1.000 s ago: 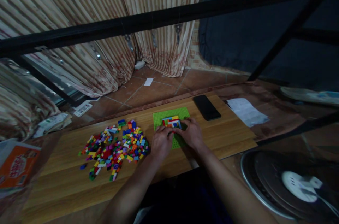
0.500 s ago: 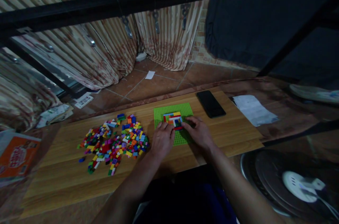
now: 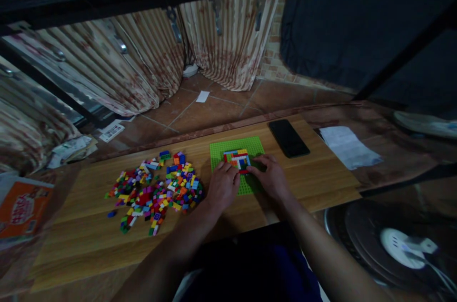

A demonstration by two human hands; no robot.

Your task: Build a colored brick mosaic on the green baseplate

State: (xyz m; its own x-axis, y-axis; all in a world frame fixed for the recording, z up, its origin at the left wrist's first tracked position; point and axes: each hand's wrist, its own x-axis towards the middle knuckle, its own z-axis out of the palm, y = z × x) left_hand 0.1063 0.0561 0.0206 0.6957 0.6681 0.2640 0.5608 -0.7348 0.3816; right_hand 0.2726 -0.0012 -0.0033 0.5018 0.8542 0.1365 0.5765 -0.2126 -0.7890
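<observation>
Wooden tabletop (image 3: 89, 247) faces striped curtains (image 3: 146, 52), right hand (image 3: 273, 178) spread at assembled bricks (image 3: 241, 159), left hand (image 3: 222, 186) unclear in grip.

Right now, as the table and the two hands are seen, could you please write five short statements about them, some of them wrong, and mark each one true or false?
1. The brick build is on the green baseplate. True.
2. Both the left hand and the right hand are at the brick build. True.
3. The loose bricks lie to the left of the baseplate, and the black phone to its right. True.
4. The right hand covers the phone. False: the phone lies uncovered, beyond the hand.
5. The loose bricks are all one colour. False: they are a mix of many colours.
</observation>
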